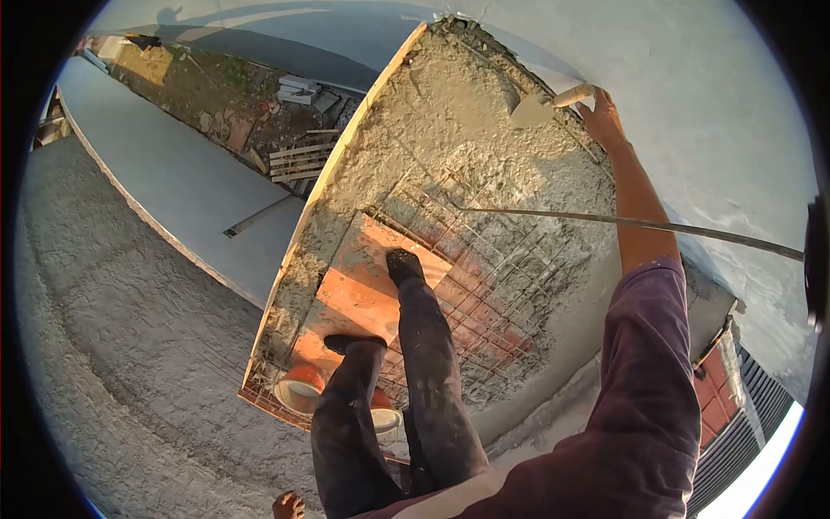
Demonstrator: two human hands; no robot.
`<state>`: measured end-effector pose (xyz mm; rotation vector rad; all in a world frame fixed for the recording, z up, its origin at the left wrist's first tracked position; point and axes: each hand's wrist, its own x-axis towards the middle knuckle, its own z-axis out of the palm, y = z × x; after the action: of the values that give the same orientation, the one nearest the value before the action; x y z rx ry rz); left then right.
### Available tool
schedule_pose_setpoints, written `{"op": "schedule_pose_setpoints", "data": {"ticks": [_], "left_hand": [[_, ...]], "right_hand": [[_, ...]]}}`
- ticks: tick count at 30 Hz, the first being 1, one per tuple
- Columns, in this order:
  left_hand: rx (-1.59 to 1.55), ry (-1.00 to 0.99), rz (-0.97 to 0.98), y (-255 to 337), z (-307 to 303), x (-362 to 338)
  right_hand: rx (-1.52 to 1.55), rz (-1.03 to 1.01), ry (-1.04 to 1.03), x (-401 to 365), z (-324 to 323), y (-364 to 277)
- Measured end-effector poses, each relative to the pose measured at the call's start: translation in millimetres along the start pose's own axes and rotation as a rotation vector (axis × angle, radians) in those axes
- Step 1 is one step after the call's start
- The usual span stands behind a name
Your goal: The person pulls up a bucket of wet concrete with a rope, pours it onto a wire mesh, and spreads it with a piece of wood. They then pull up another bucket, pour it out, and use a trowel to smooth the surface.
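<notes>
My right hand (603,119) is closed around the handle of a trowel (532,111). The trowel's pale blade rests on or just over wet concrete (458,95), close to the slab's far right edge by the wall. My left hand (288,504) hangs low at the bottom edge of the view, its fingers curled and nothing visible in them. Bare steel mesh (484,285) shows where the concrete stops, in front of my feet. I stand on an orange board (363,285) laid over the mesh.
Two orange buckets (300,387) (385,418) stand near my legs. A long metal bar (622,221) reaches over the slab from the right. Wooden formwork (333,182) borders the left side, with a drop beyond it to a yard holding a pallet (298,162). A plastered wall (726,130) rises at right.
</notes>
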<state>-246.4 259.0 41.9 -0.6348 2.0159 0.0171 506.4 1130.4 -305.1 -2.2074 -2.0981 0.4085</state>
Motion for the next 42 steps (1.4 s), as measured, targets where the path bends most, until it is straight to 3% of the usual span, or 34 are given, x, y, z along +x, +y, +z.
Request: {"op": "schedule_pose_setpoints", "data": {"ticks": [7, 12, 15, 18, 20, 22, 23, 25, 26, 27, 29, 30, 31, 33, 34, 35, 37, 41, 42], "left_hand": [[0.230, 0.175, -0.100, 48.8, 50.1, -39.0], [0.198, 0.080, -0.038, 51.1, 47.1, -26.8], [0.174, 0.018, 0.012, 60.7, 53.4, -35.2], [0.180, 0.064, 0.008, 66.0, 58.0, -40.0], [0.117, 0.033, 0.028, 61.0, 49.8, -38.2], [0.049, 0.018, 0.037, 49.0, 50.0, -40.8], [0.061, -0.005, 0.038, 42.4, 50.6, -39.2], [0.042, -0.035, 0.044, 30.8, 54.1, -30.9], [0.008, -0.059, 0.069, 23.4, 60.5, -27.2], [-0.028, -0.076, 0.094, 24.6, 65.8, -30.6], [-0.108, -0.122, 0.151, 13.8, 69.0, -32.0], [-0.153, -0.148, 0.184, 7.4, 69.7, -32.8], [-0.199, -0.172, 0.224, -0.5, 69.3, -32.0], [-0.262, -0.153, 0.215, -18.5, 66.9, -34.0], [-0.295, -0.142, 0.215, -23.8, 62.3, -32.7], [-0.321, -0.195, 0.231, -40.8, 58.1, -18.7], [-0.385, -0.176, 0.244, -56.3, 46.3, -15.1], [-0.605, -0.142, 0.285, -101.5, 16.4, -10.1], [-0.658, -0.129, 0.284, -120.3, 11.7, -6.9]], "right_hand": [[0.001, -0.067, 0.137, 3.0, 21.6, 6.9], [0.045, 0.064, 0.052, -47.4, 35.0, -17.8], [0.028, -0.034, 0.098, -75.1, 52.6, -5.1], [0.109, 0.090, 0.133, -107.0, 37.4, -17.4], [-0.001, 0.147, 0.276, -148.4, 10.7, -25.6], [-0.001, 0.455, 0.221, -215.6, -13.3, -25.7], [-0.064, 0.614, 0.025, -249.1, -34.5, -31.5], [0.060, 0.678, -0.135, -343.4, -16.2, 28.3], [0.271, 1.058, -0.415, -364.7, -55.6, -17.0], [0.521, 1.293, -0.274, -416.8, -46.7, -2.0], [0.535, 1.432, -0.301, -495.0, -76.6, -22.6], [0.544, 1.333, -0.463, -574.6, -33.6, 77.8], [0.137, 1.050, -0.252, -600.6, -63.5, 32.8], [-0.044, 0.892, -0.437, -620.3, -151.6, -66.4], [-0.426, 0.458, -1.074, -616.7, -158.6, -59.4], [-0.638, -0.223, -1.409, -614.2, -165.4, -52.2], [-0.224, -0.387, -1.450, -596.0, -109.3, 25.4], [-0.061, 0.356, -1.110, -536.6, -122.3, -74.8], [-0.041, 0.398, -1.032, -526.3, -131.4, -101.2]]}}
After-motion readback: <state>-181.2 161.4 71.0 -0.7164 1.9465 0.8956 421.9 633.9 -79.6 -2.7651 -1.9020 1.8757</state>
